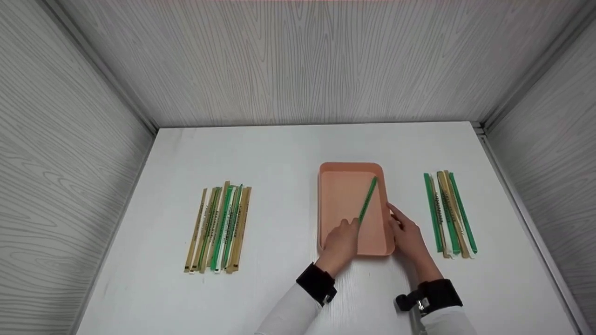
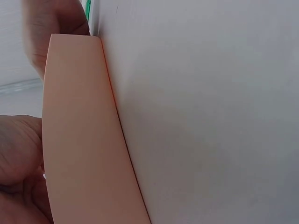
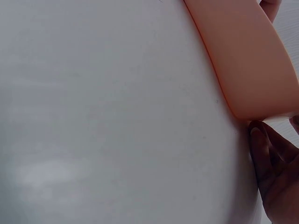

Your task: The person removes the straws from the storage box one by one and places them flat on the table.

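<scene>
A shallow pink tray [image 1: 337,186] lies on the white table. My left hand [image 1: 342,239] is over its lower part, pinching the near end of a long thin green packet [image 1: 368,197] with dark print. The packet slants up to the right, its far end by the tray's upper right corner. At the tray's right side, my right hand [image 1: 409,235] rests fingertips against the edge. In the right wrist view, fingertips [image 3: 255,133] of that hand meet the outer wall low down, near the table. The tray wall [image 2: 79,130] hides part of the left hand in the left wrist view.
To the left lies a side-by-side bundle of green, brown and white slim packets [image 1: 219,228]. A smaller group of similar packets [image 1: 449,214] lies to the right of the tray. Grey wood-patterned panels [image 1: 298,60] close off the back and both sides.
</scene>
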Motion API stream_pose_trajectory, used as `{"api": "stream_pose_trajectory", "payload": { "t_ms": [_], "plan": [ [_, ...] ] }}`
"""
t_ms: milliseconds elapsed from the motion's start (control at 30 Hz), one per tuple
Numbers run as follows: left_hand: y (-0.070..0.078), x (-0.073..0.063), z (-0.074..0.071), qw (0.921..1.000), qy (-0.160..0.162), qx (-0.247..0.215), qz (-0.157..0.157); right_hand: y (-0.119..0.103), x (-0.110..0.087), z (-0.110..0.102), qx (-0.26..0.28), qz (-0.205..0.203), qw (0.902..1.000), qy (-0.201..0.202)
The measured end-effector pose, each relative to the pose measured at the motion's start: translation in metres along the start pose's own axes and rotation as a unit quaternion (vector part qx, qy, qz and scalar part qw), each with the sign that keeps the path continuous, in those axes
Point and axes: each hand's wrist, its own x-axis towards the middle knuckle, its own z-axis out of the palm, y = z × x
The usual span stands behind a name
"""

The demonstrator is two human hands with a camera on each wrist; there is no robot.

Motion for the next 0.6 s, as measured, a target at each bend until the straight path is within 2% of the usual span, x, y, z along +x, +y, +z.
{"api": "stream_pose_trajectory", "payload": {
  "t_ms": [267,433,600],
  "plan": [
    [-0.0023,-0.0017,-0.0017,0.9997,-0.013,-0.022,0.003,-0.0017,-0.0006,0.0008,-0.002,0.003,1.0,0.001],
    [-0.0046,0.0004,-0.0045,0.9984,-0.025,-0.051,0.0,-0.003,-0.0003,0.0009,-0.007,0.007,0.9999,0.002],
    [-0.0054,0.0016,-0.0075,0.9986,-0.021,-0.048,0.005,-0.0028,0.0007,0.0007,-0.005,0.015,0.9999,0.002]
  ]
}}
